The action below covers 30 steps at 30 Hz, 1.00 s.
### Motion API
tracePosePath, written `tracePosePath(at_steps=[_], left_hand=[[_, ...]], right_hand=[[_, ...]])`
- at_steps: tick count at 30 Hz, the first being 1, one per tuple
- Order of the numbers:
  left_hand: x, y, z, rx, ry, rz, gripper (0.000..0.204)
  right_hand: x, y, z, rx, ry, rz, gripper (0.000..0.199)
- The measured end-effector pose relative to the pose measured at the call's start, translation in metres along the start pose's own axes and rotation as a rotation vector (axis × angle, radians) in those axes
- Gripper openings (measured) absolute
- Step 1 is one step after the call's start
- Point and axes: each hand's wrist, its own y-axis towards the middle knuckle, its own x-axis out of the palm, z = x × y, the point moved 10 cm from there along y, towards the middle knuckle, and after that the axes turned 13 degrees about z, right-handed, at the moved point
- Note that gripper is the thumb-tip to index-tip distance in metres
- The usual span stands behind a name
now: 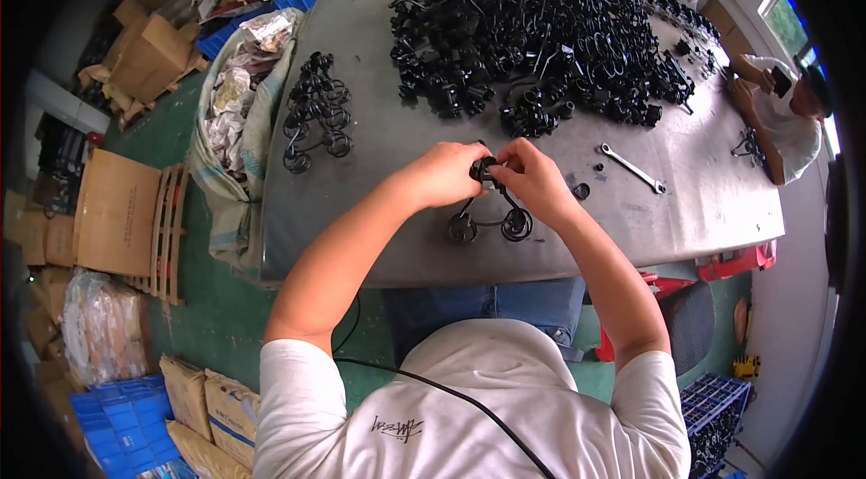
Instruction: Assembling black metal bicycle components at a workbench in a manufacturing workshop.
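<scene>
Near the front of the grey metal table (379, 244), both my hands are closed on one black part with looped wire arms (488, 225). My left hand (442, 174) grips its upper end from the left. From the right, my right hand (532, 174) pinches the same end, and the fingers partly hide it. Two round coils hang toward me at the part's lower end. Right of my right hand lie a small black ring (582, 191) and a silver wrench (633, 169). A small cluster of similar black parts (316, 114) lies on the left of the table.
A large heap of black parts (541, 37) covers the table's far side. Another person (778, 114) sits at the right edge. An open sack (236, 109) stands against the table's left side, with cardboard boxes (117, 217) beyond. A chair (690, 326) is at the lower right.
</scene>
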Motion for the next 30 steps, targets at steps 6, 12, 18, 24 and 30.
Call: tracePosePath(at_steps=[6,12,18,24,30], left_hand=[[0.008,-0.02,0.019,0.049,0.113,0.38,0.058],[-0.001,-0.052,0.031,0.137,0.044,0.672,0.069],[0.006,-0.059,-0.02,-0.187,-0.323,0.732,0.051],[0.014,-0.049,-0.007,-0.281,-0.325,0.708,0.04],[0.006,-0.059,-0.012,-0.189,-0.523,0.863,0.027]], right_hand=[[-0.002,-0.003,0.046,0.325,0.243,0.058,0.039],[0.018,-0.007,0.051,0.494,0.625,-0.089,0.053],[0.022,-0.008,0.045,0.477,0.693,-0.102,0.055],[0.013,-0.003,0.045,0.359,0.632,0.007,0.059],[-0.009,-0.021,-0.006,0.086,0.311,0.217,0.06]])
